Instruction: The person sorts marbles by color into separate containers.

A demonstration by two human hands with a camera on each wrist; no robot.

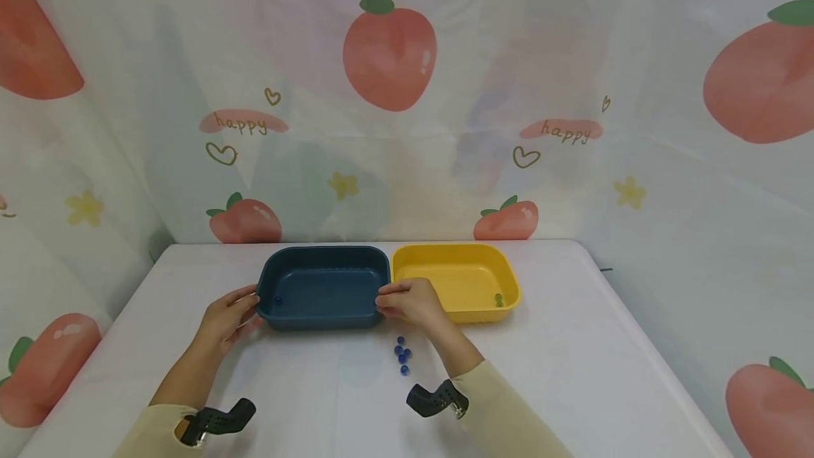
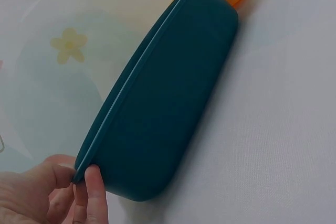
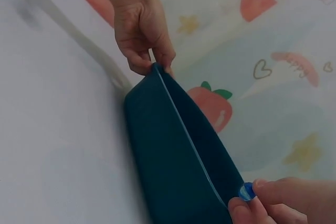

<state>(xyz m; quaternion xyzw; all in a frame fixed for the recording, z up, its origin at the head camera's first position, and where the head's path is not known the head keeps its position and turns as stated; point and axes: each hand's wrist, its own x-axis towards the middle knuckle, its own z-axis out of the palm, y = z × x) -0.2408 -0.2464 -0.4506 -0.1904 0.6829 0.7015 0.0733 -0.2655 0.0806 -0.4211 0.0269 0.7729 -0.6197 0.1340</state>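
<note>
A dark blue plastic bin [image 1: 324, 324] stands on the table, with one blue marble [image 1: 278, 300] inside near its left end. My left hand [image 1: 229, 316] grips the bin's left rim, thumb on top and fingers beneath the lip, as the left wrist view shows. At the opposite end is my right hand [image 1: 412, 300]. In the right wrist view its thumb and fingers pinch a blue glass marble [image 3: 247, 191] right at the bin's rim. Several loose blue marbles [image 1: 403, 358] lie on the table in front, left of my right forearm.
A yellow bin [image 1: 477, 316] stands against the blue bin's right side, with green marbles [image 1: 499, 299] in its right corner. Both sit near the far edge of the white-covered table [image 1: 305, 394]. A fruit-print cloth [image 1: 407, 161] hangs behind.
</note>
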